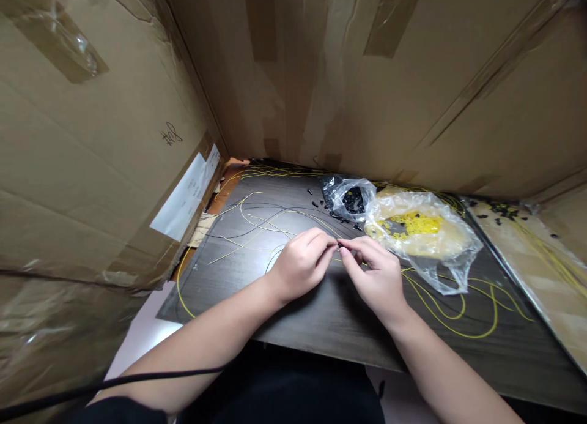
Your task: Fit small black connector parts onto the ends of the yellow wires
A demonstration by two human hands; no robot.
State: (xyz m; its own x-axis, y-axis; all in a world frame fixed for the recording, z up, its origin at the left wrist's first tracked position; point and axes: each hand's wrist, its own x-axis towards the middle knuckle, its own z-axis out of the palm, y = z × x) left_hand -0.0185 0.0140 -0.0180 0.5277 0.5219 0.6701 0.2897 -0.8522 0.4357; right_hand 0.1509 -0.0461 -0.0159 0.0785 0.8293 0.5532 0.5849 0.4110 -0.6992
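Observation:
My left hand [302, 264] and my right hand [375, 270] meet over the middle of the table, fingertips pinched together. Between them shows a small black piece [339, 245], mostly covered by the fingers, so its exact kind is hidden. Thin yellow cables [257, 223] spread over the tabletop to the left of my left hand, and some pass behind the fingers. More yellow cable [493, 308] curves in loops to the right of my right hand. Just beyond it lies a clear plastic bag of small yellow parts [424, 223].
Behind my hands sits another clear bag with small black parts [353, 199], several of them loose nearby. Tall cardboard walls [321, 93] enclose the back and left. The dark tabletop [293, 326] ends close to my body. A black cord [151, 375] crosses my left forearm.

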